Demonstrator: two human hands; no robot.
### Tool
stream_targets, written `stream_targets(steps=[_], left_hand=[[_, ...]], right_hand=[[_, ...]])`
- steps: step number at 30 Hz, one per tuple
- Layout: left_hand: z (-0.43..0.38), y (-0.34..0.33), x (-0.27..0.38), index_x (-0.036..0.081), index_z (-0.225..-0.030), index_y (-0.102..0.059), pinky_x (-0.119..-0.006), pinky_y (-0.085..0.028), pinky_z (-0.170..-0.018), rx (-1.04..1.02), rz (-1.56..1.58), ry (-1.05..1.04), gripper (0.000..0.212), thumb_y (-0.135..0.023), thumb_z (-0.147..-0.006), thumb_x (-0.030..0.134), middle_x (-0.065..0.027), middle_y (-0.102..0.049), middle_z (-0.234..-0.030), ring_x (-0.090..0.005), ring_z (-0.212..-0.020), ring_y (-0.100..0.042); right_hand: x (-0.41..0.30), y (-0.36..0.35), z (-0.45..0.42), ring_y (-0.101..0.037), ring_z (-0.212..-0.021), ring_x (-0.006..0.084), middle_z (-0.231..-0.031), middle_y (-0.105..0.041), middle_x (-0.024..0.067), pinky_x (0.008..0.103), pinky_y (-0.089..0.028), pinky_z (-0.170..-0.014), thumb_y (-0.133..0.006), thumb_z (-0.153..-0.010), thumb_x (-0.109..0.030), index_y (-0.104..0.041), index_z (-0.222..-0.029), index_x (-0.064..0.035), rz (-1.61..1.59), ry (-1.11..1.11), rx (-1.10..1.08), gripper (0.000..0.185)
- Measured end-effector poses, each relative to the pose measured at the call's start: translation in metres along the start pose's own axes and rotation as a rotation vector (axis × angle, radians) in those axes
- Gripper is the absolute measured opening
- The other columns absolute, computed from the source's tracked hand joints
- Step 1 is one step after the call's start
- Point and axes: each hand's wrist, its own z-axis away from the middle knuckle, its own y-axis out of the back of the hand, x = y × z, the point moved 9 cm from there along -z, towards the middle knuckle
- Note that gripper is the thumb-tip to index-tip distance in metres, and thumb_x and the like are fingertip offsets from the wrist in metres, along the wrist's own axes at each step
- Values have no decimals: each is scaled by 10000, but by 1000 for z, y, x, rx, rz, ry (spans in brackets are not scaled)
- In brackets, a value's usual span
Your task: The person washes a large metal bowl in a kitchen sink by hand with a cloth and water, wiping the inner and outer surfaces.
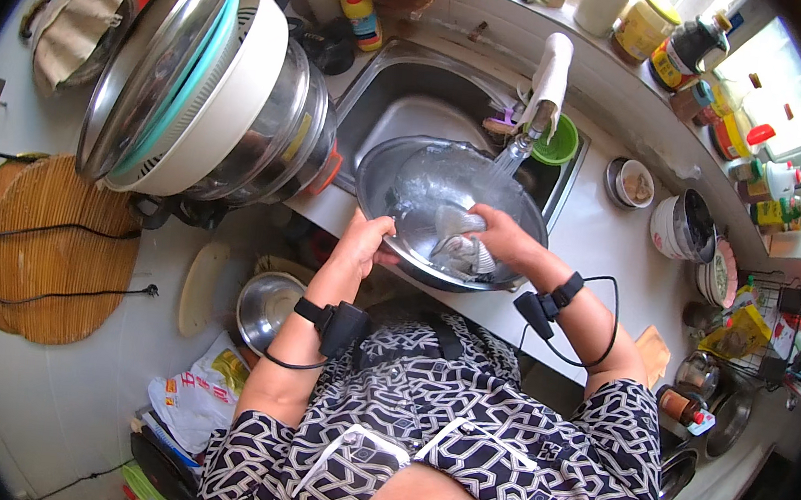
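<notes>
A wide stainless steel basin (422, 180) is tilted over the near part of the sink (414, 110), its near rim above the counter edge. My left hand (366, 243) grips its near left rim, thumb on top and fingers below. My right hand (499, 236) is inside the basin, closed on a grey-and-white striped cloth (469, 255) that lies bunched against the wet wall. Water streams from the faucet (519, 149) into the basin. A white cloth (554, 66) is wrapped over the faucet's upper part.
To the left stands a tall stack of pots with a white colander (243, 83) and a metal lid. A green bowl (558, 141) sits beside the faucet. Bowls (681, 223) stand on the right counter (590, 232); several bottles and jars line the windowsill. A yellow bottle (360, 11) stands behind the sink.
</notes>
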Motion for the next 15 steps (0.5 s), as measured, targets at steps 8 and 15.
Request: stream_targets(steps=[8,15], left_hand=[[-15,9,14,84,-1278,-379,-343,-564,-491,59,-26,67,573,-519,-725,31,-112,-578,-934,-240,-642,-628],[-11,0,54,108,-1269,-417,-329,-547,-496,123,-79,-24,559,-552,-732,29,-90,-574,-917,-213,-646,-612]], right_hand=[[28,90,27,-589,-871,137,-951,-635,65,286,-489,-756,-716,-808,-105,-562,-1084,-18,-276,13,315,328],[67,138,45,-599,-881,138,-983,-643,79,285,-485,-781,-703,-795,-96,-563,-1081,-5,-391,37,492,331]])
